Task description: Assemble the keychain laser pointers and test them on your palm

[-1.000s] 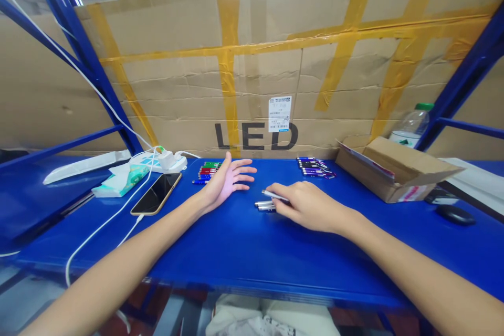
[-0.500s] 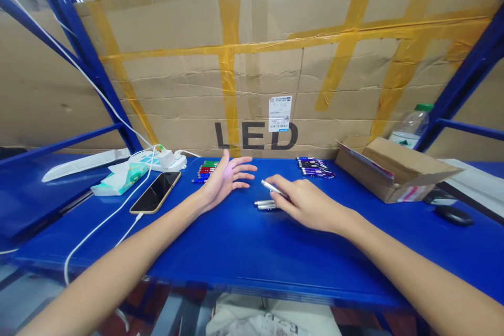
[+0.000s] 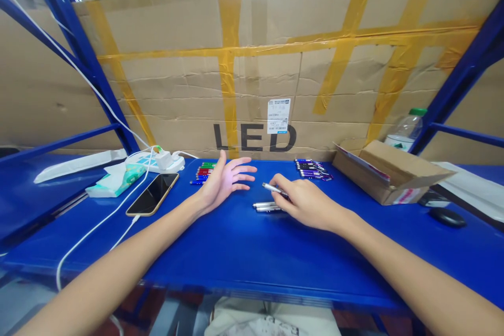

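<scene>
My left hand point(image 3: 225, 181) lies palm up on the blue table point(image 3: 244, 252), fingers spread, holding nothing. My right hand point(image 3: 305, 200) pinches a small silver pen-like stick point(image 3: 270, 187), lifted a little off the table. Two more silver sticks point(image 3: 264, 206) lie just under it, by my fingers. A row of coloured sticks point(image 3: 203, 171) lies behind my left hand. A pile of purple and black sticks point(image 3: 312, 168) lies behind my right hand.
A phone point(image 3: 152, 193) on a white cable lies at the left, with a tissue pack point(image 3: 118, 179) and a power strip point(image 3: 157, 161) behind it. An open cardboard box point(image 3: 388, 170), a bottle point(image 3: 405, 128) and a black mouse point(image 3: 443, 217) sit at the right. A taped cardboard wall point(image 3: 252, 73) closes the back.
My right hand has picked one silver stick off the small pile and raised it slightly. My left hand has stayed palm up in place.
</scene>
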Action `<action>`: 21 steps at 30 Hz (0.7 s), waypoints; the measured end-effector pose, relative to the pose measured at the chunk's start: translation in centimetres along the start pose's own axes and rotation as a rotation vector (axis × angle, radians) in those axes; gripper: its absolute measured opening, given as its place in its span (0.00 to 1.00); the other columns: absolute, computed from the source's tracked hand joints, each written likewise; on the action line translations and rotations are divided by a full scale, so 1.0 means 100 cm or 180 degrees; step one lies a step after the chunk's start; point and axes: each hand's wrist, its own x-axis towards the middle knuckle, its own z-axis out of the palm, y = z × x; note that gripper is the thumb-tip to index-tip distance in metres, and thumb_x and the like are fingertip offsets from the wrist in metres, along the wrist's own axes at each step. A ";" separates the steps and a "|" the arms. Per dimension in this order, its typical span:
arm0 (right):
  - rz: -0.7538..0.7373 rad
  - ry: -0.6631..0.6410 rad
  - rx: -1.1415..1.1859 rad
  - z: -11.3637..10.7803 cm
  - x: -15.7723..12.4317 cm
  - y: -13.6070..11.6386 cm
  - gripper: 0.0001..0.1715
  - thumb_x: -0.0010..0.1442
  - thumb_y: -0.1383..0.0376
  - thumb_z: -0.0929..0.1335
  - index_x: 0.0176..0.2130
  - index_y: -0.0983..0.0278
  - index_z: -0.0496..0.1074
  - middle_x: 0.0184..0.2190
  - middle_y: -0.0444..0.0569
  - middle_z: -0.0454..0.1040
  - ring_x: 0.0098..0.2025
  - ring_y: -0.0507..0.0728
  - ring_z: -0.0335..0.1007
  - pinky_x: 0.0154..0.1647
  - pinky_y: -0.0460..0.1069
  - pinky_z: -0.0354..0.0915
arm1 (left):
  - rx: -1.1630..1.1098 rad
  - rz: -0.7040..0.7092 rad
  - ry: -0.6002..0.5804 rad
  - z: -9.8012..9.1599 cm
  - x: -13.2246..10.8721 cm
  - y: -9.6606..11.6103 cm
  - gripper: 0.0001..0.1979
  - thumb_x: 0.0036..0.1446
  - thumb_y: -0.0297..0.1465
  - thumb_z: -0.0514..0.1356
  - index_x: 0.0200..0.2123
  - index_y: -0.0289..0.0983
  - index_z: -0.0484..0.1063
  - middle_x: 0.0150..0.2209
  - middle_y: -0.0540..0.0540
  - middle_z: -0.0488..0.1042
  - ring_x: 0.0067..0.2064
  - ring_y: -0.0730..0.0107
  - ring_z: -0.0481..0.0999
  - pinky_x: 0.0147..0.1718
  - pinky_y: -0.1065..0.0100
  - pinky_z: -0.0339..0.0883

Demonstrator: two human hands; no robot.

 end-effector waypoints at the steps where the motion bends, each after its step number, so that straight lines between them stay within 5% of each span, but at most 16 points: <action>1: 0.0027 0.0024 0.0004 -0.001 0.000 0.000 0.09 0.76 0.61 0.60 0.51 0.61 0.67 0.34 0.48 0.81 0.34 0.60 0.76 0.35 0.49 0.56 | -0.0016 0.0006 -0.0004 0.000 0.000 0.000 0.43 0.70 0.64 0.46 0.64 0.34 0.73 0.60 0.30 0.77 0.55 0.51 0.79 0.47 0.60 0.76; 10: -0.0257 -0.0067 0.0547 -0.002 -0.001 -0.001 0.09 0.76 0.60 0.61 0.49 0.60 0.68 0.33 0.45 0.79 0.31 0.57 0.73 0.34 0.48 0.56 | -0.0078 -0.0057 -0.0002 -0.004 0.002 -0.001 0.43 0.70 0.63 0.44 0.64 0.34 0.73 0.61 0.30 0.78 0.55 0.51 0.80 0.47 0.60 0.76; 15: -0.0002 -0.0011 0.0288 0.000 0.000 0.003 0.07 0.75 0.62 0.61 0.48 0.60 0.67 0.33 0.46 0.80 0.32 0.57 0.74 0.35 0.49 0.56 | -0.0063 0.0008 -0.0010 -0.002 0.001 0.001 0.44 0.71 0.64 0.43 0.64 0.33 0.72 0.61 0.30 0.78 0.56 0.50 0.80 0.48 0.59 0.76; 21: -0.0219 -0.0161 0.0280 0.001 -0.001 -0.001 0.08 0.76 0.61 0.61 0.48 0.60 0.67 0.32 0.45 0.79 0.30 0.57 0.72 0.34 0.49 0.55 | -0.0090 -0.0014 0.0005 0.000 0.000 0.003 0.44 0.70 0.64 0.43 0.64 0.34 0.73 0.61 0.30 0.78 0.56 0.49 0.79 0.48 0.59 0.75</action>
